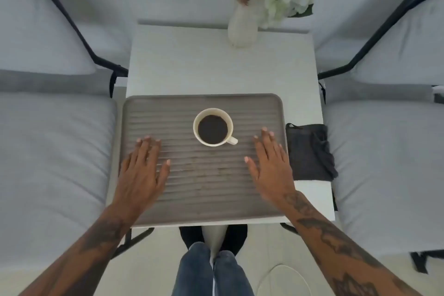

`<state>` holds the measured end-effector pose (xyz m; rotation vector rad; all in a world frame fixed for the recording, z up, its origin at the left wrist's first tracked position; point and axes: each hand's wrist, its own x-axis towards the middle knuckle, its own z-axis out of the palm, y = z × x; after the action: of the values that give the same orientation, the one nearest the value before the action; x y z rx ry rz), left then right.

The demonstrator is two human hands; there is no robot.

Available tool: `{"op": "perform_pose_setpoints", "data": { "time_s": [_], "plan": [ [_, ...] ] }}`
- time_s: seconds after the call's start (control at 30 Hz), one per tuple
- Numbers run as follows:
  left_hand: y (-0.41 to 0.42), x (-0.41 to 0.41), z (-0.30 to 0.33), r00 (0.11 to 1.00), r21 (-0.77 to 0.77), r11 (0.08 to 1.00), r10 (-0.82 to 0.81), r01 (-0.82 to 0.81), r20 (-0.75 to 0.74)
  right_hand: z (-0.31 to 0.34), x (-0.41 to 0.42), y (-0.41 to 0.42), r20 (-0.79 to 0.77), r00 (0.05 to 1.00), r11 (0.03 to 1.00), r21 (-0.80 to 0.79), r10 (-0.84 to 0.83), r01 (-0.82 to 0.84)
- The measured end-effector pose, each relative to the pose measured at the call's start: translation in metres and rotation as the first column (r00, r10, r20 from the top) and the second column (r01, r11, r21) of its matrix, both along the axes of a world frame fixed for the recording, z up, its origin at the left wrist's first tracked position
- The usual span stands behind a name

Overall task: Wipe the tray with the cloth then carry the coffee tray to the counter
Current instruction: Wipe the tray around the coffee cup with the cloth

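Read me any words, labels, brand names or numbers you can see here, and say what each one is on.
None can be read. The ribbed tray, coffee mug, dark cloth, white vase and white table show no print. The forearm tattoos are too blurred to read as text.

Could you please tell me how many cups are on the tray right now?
1. The cup stands on the tray, a little toward its far edge, between the left hand and the right hand. Nothing on the tray could hide another.

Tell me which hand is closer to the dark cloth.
The right hand. It lies flat near the tray's right edge, beside the dark cloth; the left hand is on the tray's far side.
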<state>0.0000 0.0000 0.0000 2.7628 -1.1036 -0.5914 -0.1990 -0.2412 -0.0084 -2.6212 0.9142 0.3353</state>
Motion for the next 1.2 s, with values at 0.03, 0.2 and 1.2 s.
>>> {"op": "perform_pose_setpoints", "data": {
  "time_s": [0.03, 0.2, 1.2],
  "plan": [
    [0.000, -0.001, -0.006, 1.000, 0.018, 1.000, 0.012, -0.012, -0.015, -0.004, -0.001, 0.002, -0.022, 1.000, 1.000, 0.000, 0.002, -0.002],
    [0.005, -0.007, -0.028, 1.000, 0.022, 1.000, 0.008, -0.008, 0.022, -0.020, -0.007, 0.010, -0.034, 0.999, 0.999, -0.036, 0.016, -0.017],
    [-0.331, -0.129, 0.004, 0.860, 0.232, 0.837, -0.510, 0.496, -0.002, 0.001, -0.064, -0.182, 0.042, 0.996, 0.995, 0.069, -0.073, 0.070]
  ]
}}
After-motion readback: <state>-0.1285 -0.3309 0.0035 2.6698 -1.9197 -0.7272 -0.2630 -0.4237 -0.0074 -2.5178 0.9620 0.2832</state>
